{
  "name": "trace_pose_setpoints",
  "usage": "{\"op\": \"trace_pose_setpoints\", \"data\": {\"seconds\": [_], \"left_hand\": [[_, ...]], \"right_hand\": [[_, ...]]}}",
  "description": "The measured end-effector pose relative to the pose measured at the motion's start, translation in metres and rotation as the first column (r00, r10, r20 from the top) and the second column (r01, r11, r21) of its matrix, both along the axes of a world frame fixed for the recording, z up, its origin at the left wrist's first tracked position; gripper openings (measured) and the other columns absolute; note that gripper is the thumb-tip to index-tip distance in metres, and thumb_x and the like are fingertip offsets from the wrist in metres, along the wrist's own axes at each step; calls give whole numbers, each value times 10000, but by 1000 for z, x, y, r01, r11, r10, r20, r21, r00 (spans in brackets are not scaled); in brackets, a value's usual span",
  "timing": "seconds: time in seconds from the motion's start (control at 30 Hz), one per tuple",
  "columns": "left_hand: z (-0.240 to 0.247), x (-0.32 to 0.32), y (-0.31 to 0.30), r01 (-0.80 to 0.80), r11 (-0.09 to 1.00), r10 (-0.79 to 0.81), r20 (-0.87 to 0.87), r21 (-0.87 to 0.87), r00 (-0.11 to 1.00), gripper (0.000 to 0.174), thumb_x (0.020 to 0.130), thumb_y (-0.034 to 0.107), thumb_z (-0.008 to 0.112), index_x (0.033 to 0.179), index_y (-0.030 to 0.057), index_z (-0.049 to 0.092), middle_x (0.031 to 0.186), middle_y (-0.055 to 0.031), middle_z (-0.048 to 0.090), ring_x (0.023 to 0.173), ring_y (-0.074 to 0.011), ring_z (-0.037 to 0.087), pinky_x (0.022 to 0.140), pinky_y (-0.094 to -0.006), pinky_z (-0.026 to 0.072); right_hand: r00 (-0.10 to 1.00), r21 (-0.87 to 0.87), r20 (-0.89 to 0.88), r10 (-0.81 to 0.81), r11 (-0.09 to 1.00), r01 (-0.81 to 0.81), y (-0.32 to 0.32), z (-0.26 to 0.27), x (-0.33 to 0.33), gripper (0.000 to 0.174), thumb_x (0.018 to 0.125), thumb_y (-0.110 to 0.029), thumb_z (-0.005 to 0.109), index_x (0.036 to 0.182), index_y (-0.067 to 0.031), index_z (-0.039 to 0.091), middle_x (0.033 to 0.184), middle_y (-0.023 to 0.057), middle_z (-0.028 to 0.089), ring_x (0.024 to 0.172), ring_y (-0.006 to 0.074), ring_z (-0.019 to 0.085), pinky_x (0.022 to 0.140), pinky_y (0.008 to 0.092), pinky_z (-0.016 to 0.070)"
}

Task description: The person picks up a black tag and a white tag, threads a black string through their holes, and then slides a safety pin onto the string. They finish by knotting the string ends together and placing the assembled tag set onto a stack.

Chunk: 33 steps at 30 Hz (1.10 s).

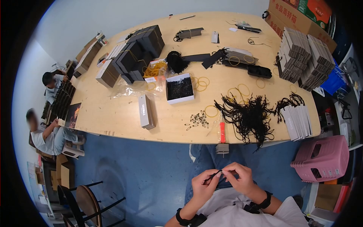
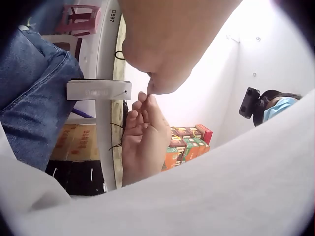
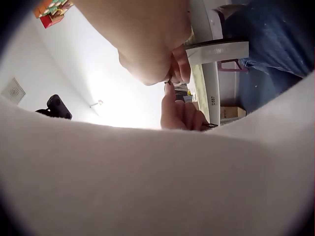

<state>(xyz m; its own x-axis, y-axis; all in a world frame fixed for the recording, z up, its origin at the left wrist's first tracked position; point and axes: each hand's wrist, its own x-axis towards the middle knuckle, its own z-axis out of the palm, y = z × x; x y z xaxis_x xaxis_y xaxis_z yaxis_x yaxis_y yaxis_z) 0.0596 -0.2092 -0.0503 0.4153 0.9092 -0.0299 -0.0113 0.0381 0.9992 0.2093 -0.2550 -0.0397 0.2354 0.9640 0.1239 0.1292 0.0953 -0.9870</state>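
In the head view, my left hand (image 1: pixel 203 186) and right hand (image 1: pixel 239 179) meet over the lap, their fingertips pinching a thin black cord (image 1: pixel 216 174). The left hand's fingers curl round part of the cord. Both wrist views show the fingertips close together, with the cord mostly hidden. Beyond the hands, a stack of grey tags (image 1: pixel 222 148) juts from the table's front edge, below a red-handled item (image 1: pixel 222 132). The tags also appear in the left wrist view (image 2: pixel 98 90) and the right wrist view (image 3: pixel 221 50).
Black cords (image 1: pixel 253 117), white tags with cords (image 1: pixel 297 121) and small metal pins (image 1: pixel 198 120) lie along the table's (image 1: pixel 113 123) near side. Behind are a box of black bits (image 1: pixel 180 89) and rubber bands. A pink stool (image 1: pixel 321 159) stands at right; two people sit at left.
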Motion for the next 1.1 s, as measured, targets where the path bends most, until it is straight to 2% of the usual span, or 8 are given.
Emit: {"op": "trace_pose_setpoints", "data": {"seconds": [0.1, 0.17, 0.57, 0.7, 0.77, 0.8, 0.87, 1.1], "left_hand": [[-1, 7, -1, -100, 991, 104, -38, 91, 994, 71, 852, -15, 666, 921, -4, 676, 681, 33, 597, 517, 11, 364, 442, -182, 275], [6, 9, 1, -77, 925, 168, -218, 371, 961, 85, 830, -6, 680, 914, 7, 677, 667, 5, 595, 506, -5, 386, 445, -185, 289], [6, 13, 6, 6, 884, 199, -389, 468, 899, 151, 779, 8, 705, 916, 60, 667, 662, -68, 590, 479, -149, 492, 455, -278, 388], [3, 12, 5, -4, 883, 198, -364, 470, 910, 128, 806, 19, 697, 924, 55, 662, 626, -20, 558, 480, -93, 458, 441, -254, 349], [-2, 7, 4, -14, 1000, 11, -198, -13, 980, 78, 865, 39, 666, 941, 28, 654, 652, 53, 533, 504, -27, 382, 460, -192, 289], [-2, 6, 6, -14, 1000, 11, -198, -14, 980, 78, 865, 39, 666, 941, 28, 654, 652, 53, 533, 504, -27, 382, 460, -192, 289], [0, 5, 13, 116, 902, -71, 124, -415, 990, 91, 896, 72, 642, 969, 17, 640, 700, 84, 508, 525, 0, 354, 468, -167, 246], [6, -5, 20, 248, 666, -62, 278, -704, 958, 133, 899, 90, 639, 1010, 18, 623, 698, 80, 464, 523, 8, 309, 451, -177, 207]], "right_hand": [[982, 23, 179, -59, 998, 56, 2, 0, 0, 71, 862, 17, 629, 924, 25, 595, 818, 122, 634, 656, 173, 632, 567, 278, 507], [972, -1, 225, -61, 998, 63, 2, 2, 0, 69, 864, 11, 621, 921, 18, 581, 792, 125, 618, 637, 196, 618, 568, 297, 489], [889, 3, 458, 1, 1000, -3, 9, -1, 8, 79, 871, -33, 592, 924, -18, 535, 891, 113, 586, 791, 306, 603, 647, 375, 493], [936, -137, 344, 71, 990, -25, 8, 2, 11, 75, 880, -44, 589, 920, -11, 535, 873, 120, 584, 783, 307, 601, 661, 366, 489], [967, -238, 231, 112, 970, -56, 7, 5, 14, 76, 882, -46, 590, 917, -8, 535, 864, 124, 583, 779, 308, 600, 666, 363, 487], [968, -231, 211, 139, 969, -89, 7, 7, 16, 79, 883, -50, 591, 917, -5, 535, 856, 128, 583, 777, 308, 600, 670, 362, 485], [967, -225, 191, 167, 967, -123, 7, 9, 18, 82, 885, -53, 592, 916, -2, 535, 847, 132, 583, 774, 309, 599, 674, 361, 483], [897, 6, 423, 128, 990, -144, 6, 7, 20, 99, 854, -45, 626, 908, -25, 546, 819, 105, 596, 732, 291, 617, 593, 355, 497]]}}
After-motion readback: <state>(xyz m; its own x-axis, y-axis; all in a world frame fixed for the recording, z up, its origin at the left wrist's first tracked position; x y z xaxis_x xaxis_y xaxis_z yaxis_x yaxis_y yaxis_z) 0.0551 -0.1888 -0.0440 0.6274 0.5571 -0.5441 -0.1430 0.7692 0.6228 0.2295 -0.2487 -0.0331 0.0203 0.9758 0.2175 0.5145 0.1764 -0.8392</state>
